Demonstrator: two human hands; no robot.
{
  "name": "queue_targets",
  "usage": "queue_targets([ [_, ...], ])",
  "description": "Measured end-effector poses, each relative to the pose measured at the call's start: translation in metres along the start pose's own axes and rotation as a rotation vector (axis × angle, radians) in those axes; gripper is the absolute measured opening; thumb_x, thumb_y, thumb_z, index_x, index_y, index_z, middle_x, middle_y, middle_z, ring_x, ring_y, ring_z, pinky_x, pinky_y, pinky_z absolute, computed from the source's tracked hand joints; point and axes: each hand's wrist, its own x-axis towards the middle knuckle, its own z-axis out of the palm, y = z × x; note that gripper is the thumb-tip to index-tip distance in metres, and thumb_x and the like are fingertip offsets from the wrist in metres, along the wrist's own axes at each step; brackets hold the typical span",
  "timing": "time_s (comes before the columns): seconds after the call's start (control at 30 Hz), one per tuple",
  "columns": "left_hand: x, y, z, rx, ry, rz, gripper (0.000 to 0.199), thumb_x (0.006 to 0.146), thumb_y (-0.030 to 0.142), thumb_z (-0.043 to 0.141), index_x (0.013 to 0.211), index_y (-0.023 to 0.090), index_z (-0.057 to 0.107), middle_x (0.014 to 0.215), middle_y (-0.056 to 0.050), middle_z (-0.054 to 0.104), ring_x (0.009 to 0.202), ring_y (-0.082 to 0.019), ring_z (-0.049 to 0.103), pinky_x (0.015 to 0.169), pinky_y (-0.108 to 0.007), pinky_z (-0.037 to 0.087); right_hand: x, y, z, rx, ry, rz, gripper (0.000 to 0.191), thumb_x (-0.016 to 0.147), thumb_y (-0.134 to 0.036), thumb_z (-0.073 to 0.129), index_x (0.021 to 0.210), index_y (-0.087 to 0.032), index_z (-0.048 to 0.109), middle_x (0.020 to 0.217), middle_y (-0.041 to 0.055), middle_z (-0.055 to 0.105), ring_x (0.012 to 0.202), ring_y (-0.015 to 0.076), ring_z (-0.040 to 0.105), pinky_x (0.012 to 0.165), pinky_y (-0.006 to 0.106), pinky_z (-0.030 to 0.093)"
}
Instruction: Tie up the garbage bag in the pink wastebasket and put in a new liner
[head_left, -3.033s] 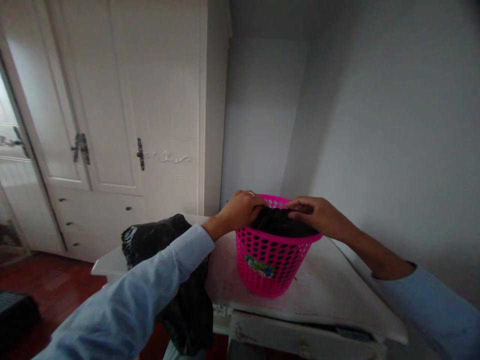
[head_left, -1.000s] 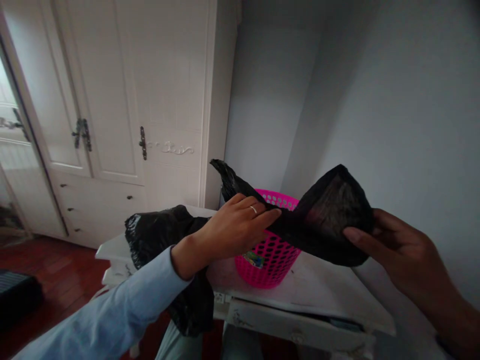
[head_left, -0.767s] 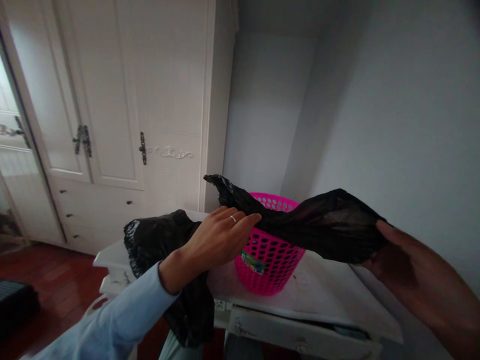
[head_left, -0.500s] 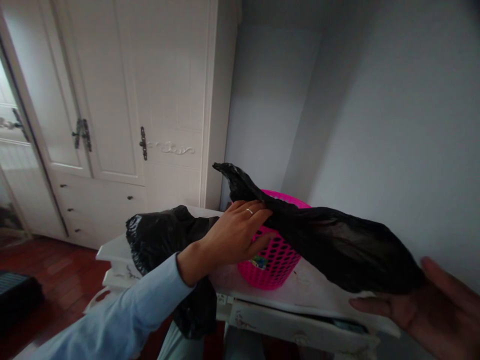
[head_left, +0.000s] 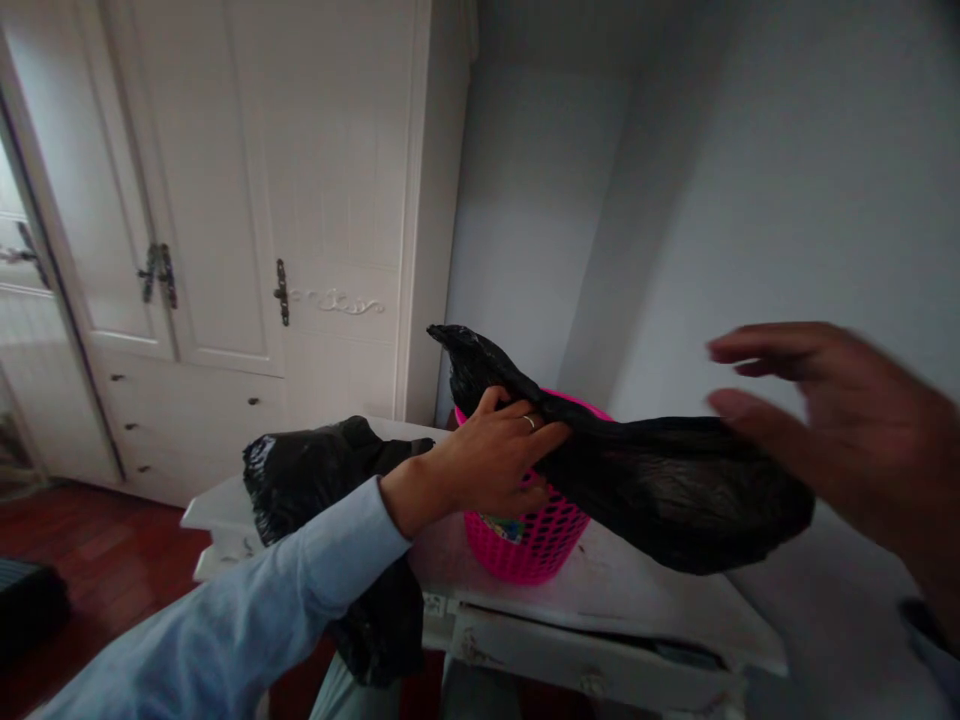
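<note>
A black plastic bag (head_left: 675,490) stretches across the top of a pink perforated basket (head_left: 525,550), which stands on a white table. My left hand (head_left: 495,450), with a ring on one finger, grips the gathered middle of the bag over the basket. At the right my right hand (head_left: 832,410) is raised above the bag's wide end, thumb and fingers apart, with nothing between them. A second black bag (head_left: 307,475) lies left of the basket, and part of it hangs over the front edge of the table.
The white table (head_left: 630,590) has a slightly open drawer (head_left: 592,655) at its front. Behind are a white wardrobe (head_left: 337,180) and a grey wall (head_left: 750,220). A dark object (head_left: 30,600) is on the red floor at the left.
My right hand has let go of the bag's end and moved up. That end has drawn back slightly to the left. My left hand has moved slightly right and still grips the bag.
</note>
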Motion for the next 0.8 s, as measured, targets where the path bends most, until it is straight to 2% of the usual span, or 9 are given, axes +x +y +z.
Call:
queue_targets([
  [0.1, -0.002, 0.001, -0.005, 0.069, 0.008, 0.037, 0.035, 0.091, 0.036, 0.06, 0.12, 0.018, 0.067, 0.107, -0.011, 0.071, 0.106, -0.029, 0.06, 0.094, -0.046, 0.036, 0.026, -0.047, 0.047, -0.002, -0.43, -0.184, 0.05, 0.081, -0.06, 0.068, 0.118, -0.025, 0.068, 0.119, 0.0095, 0.071, 0.107, 0.0313, 0.067, 0.098, 0.047, 0.052],
  [0.2, -0.012, 0.002, -0.011, 0.13, 0.095, 0.063, 0.017, 0.094, 0.028, 0.058, 0.099, 0.02, 0.072, 0.095, -0.007, 0.069, 0.097, -0.025, 0.061, 0.087, -0.043, 0.04, 0.048, -0.04, 0.078, 0.019, -0.725, -0.118, 0.031, 0.083, -0.048, 0.065, 0.097, -0.023, 0.076, 0.091, 0.0057, 0.077, 0.084, 0.0254, 0.071, 0.08, 0.037, 0.054],
  [0.23, -0.018, 0.003, -0.013, 0.139, 0.138, 0.065, 0.017, 0.095, 0.025, 0.056, 0.096, 0.019, 0.072, 0.092, -0.007, 0.069, 0.093, -0.023, 0.061, 0.084, -0.041, 0.041, 0.055, -0.029, 0.084, 0.042, -0.728, -0.062, 0.027, 0.083, -0.045, 0.063, 0.091, -0.022, 0.076, 0.084, 0.0046, 0.076, 0.078, 0.0236, 0.07, 0.076, 0.035, 0.053],
  [0.4, -0.068, 0.015, -0.008, 0.142, 0.254, 0.039, 0.023, 0.097, 0.014, 0.049, 0.086, 0.017, 0.068, 0.08, -0.004, 0.066, 0.073, -0.018, 0.058, 0.065, -0.033, 0.044, 0.068, 0.049, 0.106, 0.191, -0.417, 0.353, 0.025, 0.079, -0.039, 0.06, 0.083, -0.019, 0.074, 0.078, 0.0061, 0.075, 0.074, 0.0224, 0.068, 0.069, 0.032, 0.05],
  [0.47, -0.089, 0.02, 0.0, 0.139, 0.181, 0.005, 0.023, 0.096, 0.013, 0.05, 0.079, 0.018, 0.065, 0.075, -0.003, 0.064, 0.068, -0.017, 0.058, 0.061, -0.032, 0.044, 0.056, 0.077, 0.117, 0.08, -0.368, 0.487, 0.017, 0.074, -0.033, 0.064, 0.072, -0.019, 0.073, 0.071, 0.0062, 0.073, 0.068, 0.0221, 0.065, 0.064, 0.032, 0.048],
  [0.53, -0.104, 0.024, 0.007, 0.101, 0.025, -0.055, 0.016, 0.094, 0.016, 0.056, 0.081, 0.019, 0.064, 0.075, -0.002, 0.066, 0.068, -0.018, 0.062, 0.062, -0.033, 0.049, 0.037, 0.098, 0.128, 0.111, -0.425, 0.612, 0.015, 0.073, -0.031, 0.065, 0.066, -0.019, 0.071, 0.064, 0.0051, 0.071, 0.062, 0.0209, 0.063, 0.061, 0.032, 0.047],
  [0.6, -0.111, 0.025, 0.009, 0.031, -0.119, -0.145, 0.007, 0.093, 0.024, 0.062, 0.094, 0.019, 0.067, 0.085, -0.003, 0.071, 0.074, -0.021, 0.068, 0.068, -0.036, 0.055, 0.016, 0.112, 0.138, 0.278, -0.477, 0.723, 0.025, 0.076, -0.038, 0.065, 0.061, -0.02, 0.067, 0.06, 0.0051, 0.07, 0.058, 0.0205, 0.063, 0.056, 0.031, 0.047],
  [0.67, -0.108, 0.025, 0.007, -0.025, -0.15, -0.255, 0.02, 0.094, 0.032, 0.061, 0.107, 0.019, 0.066, 0.098, -0.006, 0.074, 0.081, -0.024, 0.072, 0.072, -0.04, 0.059, 0.0, 0.118, 0.143, 0.454, -0.46, 0.798, 0.028, 0.077, -0.045, 0.066, 0.066, -0.02, 0.069, 0.066, 0.0057, 0.074, 0.062, 0.0222, 0.067, 0.056, 0.031, 0.05],
  [0.8, -0.086, 0.027, -0.004, -0.069, 0.091, -0.357, 0.026, 0.101, 0.032, 0.048, 0.112, 0.017, 0.066, 0.105, -0.01, 0.073, 0.087, -0.024, 0.073, 0.078, -0.042, 0.062, -0.017, 0.109, 0.135, 0.742, -0.39, 0.851, 0.033, 0.077, -0.05, 0.073, 0.095, -0.022, 0.074, 0.094, 0.0081, 0.08, 0.081, 0.0261, 0.074, 0.07, 0.035, 0.059],
])
